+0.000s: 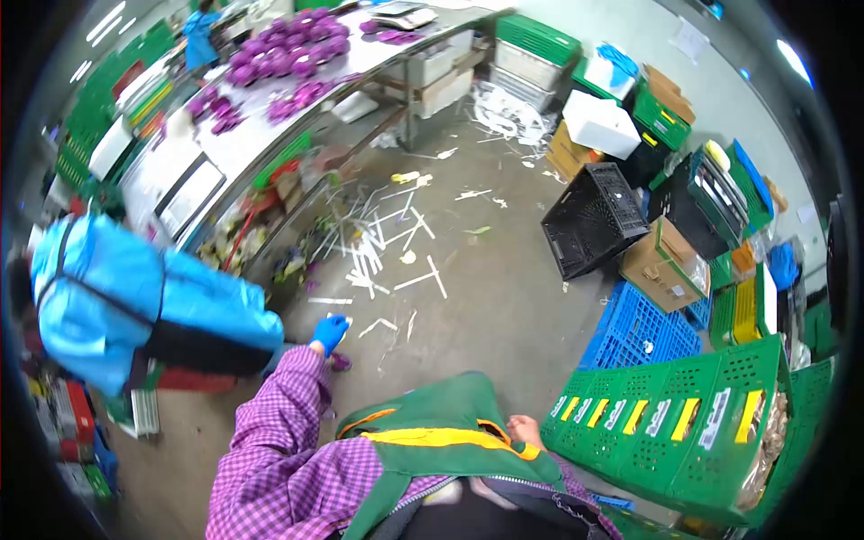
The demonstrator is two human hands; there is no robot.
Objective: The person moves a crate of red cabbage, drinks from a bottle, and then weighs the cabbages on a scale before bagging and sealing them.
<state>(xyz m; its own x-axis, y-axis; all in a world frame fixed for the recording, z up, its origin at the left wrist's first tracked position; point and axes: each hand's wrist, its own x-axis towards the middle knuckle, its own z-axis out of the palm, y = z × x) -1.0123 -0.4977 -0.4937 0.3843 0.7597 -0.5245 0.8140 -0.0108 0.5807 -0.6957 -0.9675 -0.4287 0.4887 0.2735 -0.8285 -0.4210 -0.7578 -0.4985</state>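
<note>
Grey floor [490,279], pale wall [612,22], bright ceiling lights [793,61], long white-topped table [369,56] at upper left

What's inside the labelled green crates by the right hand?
The rightmost labelled crate shows brownish contents with clear plastic at its open side; I can't tell what they are. The other crates in that stack show only outer walls, so their contents are hidden.

upper left: purple vegetables [288,45] heaped on a white table [367,56]; far person [200,40] in blue beyond | left: nearer person [94,288] in blue smock with dark straps | upper right: white foam box [600,126], paper sheet [691,40] on wall | right: black crate [594,220] tilted beside cardboard box [664,267], blue pallet [637,328] below
</note>
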